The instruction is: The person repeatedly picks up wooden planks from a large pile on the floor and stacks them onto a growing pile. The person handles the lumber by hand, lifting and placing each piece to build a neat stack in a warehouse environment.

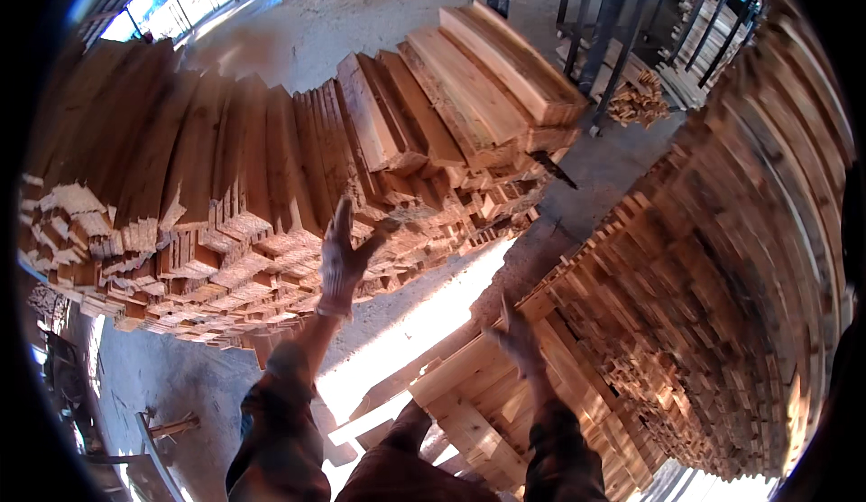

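Note:
My left hand (345,263) is raised in front of a wide stack of sawn planks (244,150), its fingers stretched and the thumb apart. It seems to wear a light glove with a ribbed cuff, and nothing is in its grasp. Whether it touches the plank ends behind it I cannot tell. Lower and to the right, my right hand (520,341) is also held out with fingers extended, holding nothing. Beneath it is a low pile of boards (474,425) close to my body. The right hand is slightly blurred.
A tall stack of boards (704,276) rises along the right. Between the stacks, a sunlit strip of floor (424,322) runs away from me. Dark metal posts (609,33) and a small heap of wood pieces (639,101) stand farther back. A dark strip (552,168) sticks out from the plank stack.

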### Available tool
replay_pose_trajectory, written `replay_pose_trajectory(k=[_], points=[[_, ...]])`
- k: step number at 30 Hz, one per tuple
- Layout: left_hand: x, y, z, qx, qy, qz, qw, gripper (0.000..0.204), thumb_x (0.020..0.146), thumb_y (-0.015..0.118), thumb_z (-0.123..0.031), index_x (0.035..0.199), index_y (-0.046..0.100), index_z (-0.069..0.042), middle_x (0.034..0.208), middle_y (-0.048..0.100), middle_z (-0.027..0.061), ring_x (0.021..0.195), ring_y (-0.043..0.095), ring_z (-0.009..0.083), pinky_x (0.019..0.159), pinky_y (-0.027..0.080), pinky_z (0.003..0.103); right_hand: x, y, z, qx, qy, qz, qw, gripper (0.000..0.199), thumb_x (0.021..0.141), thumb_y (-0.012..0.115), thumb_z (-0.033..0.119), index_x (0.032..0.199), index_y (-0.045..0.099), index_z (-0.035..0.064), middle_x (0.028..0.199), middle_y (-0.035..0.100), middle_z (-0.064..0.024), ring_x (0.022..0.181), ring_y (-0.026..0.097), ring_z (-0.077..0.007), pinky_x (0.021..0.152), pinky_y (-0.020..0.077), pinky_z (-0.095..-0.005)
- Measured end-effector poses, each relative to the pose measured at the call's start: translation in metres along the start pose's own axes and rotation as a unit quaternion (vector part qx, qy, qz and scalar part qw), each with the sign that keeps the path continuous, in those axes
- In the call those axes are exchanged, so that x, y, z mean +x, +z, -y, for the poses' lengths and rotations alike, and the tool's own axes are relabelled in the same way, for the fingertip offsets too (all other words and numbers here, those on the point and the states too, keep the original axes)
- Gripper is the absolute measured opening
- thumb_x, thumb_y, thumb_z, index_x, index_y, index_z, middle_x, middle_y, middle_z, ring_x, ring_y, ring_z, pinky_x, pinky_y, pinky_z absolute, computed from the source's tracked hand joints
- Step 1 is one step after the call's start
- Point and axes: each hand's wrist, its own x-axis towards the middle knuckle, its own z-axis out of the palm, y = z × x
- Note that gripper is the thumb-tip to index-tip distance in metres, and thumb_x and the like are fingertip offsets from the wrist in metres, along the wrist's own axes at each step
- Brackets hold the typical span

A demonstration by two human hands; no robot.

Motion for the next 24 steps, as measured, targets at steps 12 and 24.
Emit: replay_pose_trajectory(k=[12, 24], points=[[0.187, 0.021, 0.038, 0.192, -0.018, 0.055, 0.980, 0.087, 0.074, 0.073, -0.042, 0.142, 0.033, -0.006, 0.124, 0.053, 0.0213, 0.109, 0.055, 0.0374, 0.091, 0.045, 0.044, 0.258, 0.038, 0.152, 0.594, 0.144, 0.041, 0.790, 0.016, 0.088, 0.066, 0.016, 0.101, 0.061, 0.0097, 0.075, 0.063, -0.0045, 0.066, 0.064, -0.0211, 0.052, 0.0479, -0.0287], [0.203, 0.038, 0.033, 0.268, -0.015, 0.097, 0.959, 0.079, 0.072, 0.064, -0.051, 0.135, 0.040, -0.010, 0.121, 0.049, 0.0189, 0.120, 0.043, 0.0352, 0.100, 0.033, 0.050, 0.275, 0.062, 0.212, 0.373, 0.069, -0.074, 0.922, 0.024, 0.080, 0.071, 0.015, 0.101, 0.064, 0.0075, 0.093, 0.063, -0.0020, 0.090, 0.057, -0.0180, 0.070, 0.0478, -0.0313]])
